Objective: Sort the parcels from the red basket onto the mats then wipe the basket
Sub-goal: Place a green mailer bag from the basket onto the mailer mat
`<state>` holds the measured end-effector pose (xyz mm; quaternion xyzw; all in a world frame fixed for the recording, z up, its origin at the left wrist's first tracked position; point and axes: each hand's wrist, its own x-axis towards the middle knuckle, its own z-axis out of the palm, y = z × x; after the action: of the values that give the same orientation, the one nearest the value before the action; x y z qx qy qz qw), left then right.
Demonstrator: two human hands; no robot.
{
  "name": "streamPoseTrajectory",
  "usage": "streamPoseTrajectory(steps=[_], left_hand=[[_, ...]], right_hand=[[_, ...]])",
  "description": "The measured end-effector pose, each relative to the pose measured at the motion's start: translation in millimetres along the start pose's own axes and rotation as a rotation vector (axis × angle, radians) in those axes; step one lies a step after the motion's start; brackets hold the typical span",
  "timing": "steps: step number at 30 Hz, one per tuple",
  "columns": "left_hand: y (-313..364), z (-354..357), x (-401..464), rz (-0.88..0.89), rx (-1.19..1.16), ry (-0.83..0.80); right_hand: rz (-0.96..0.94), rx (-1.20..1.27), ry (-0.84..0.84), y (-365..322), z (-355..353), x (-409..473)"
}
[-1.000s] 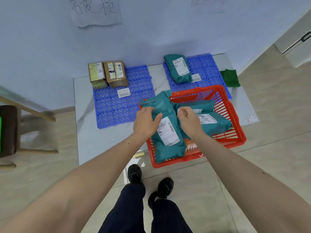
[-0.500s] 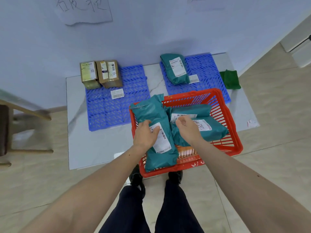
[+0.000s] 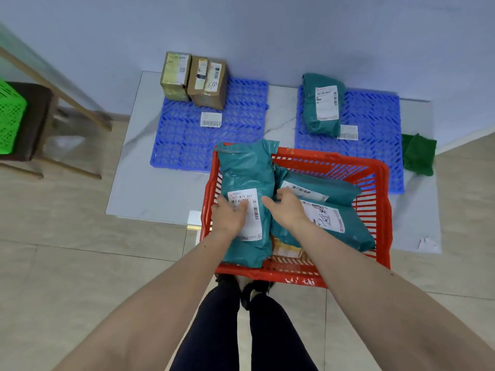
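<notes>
Standing at the bottom of the frame, dark trouser legs (image 3: 227, 330) and black shoes (image 3: 254, 287) are seen on a beige tiled floor (image 3: 67, 263). Both bare forearms are stretched forward into the red basket (image 3: 385, 210), which is set on the near edge of a low white marble-look table (image 3: 144, 188). The left hand (image 3: 230, 216) is laid on the label of a long teal parcel (image 3: 247, 167), thumb curled over the label; the fingers at its left edge are hidden, so the grip cannot be told. This parcel is propped lengthwise in the basket's left part, its far end sticking over the far rim. The right hand (image 3: 288, 210) is placed at that parcel's right edge, fingers curled; blurred, so whether anything is gripped cannot be told. Two more teal parcels (image 3: 348, 226) are stacked in the basket's right part, labels up. Something yellowish is glimpsed beneath them, unclear.

Beyond the basket, two blue lattice mats are laid side by side on the table. On the left mat (image 3: 187, 145), two brown cartons (image 3: 195, 79) are stood at the far corner, with a loose white barcode label (image 3: 211, 119) nearby. On the right mat (image 3: 375, 124), one teal parcel (image 3: 322, 103) is laid, a small label (image 3: 347, 132) touching it. A green cloth (image 3: 417, 153) is set at the table's right edge. At far left, a green basket (image 3: 10, 116) is placed on a dark wooden stool (image 3: 34, 124). A pale blue wall (image 3: 267, 30) closes the scene behind.
</notes>
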<state>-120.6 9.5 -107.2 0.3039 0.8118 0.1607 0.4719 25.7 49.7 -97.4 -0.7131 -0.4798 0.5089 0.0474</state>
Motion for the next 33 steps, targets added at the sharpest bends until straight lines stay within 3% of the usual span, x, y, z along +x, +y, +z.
streamPoseTrajectory(steps=[15, 24, 33], left_hand=[[-2, 2, 22, -0.135, -0.18, -0.08], [10, -17, -3, -0.033, -0.163, 0.002], [38, -34, -31, 0.085, -0.335, 0.005]], right_hand=[[0.059, 0.129, 0.027, -7, 19, 21], [0.054, 0.235, 0.058, -20, 3, 2], [-0.024, 0.442, 0.102, -41, -33, -30]])
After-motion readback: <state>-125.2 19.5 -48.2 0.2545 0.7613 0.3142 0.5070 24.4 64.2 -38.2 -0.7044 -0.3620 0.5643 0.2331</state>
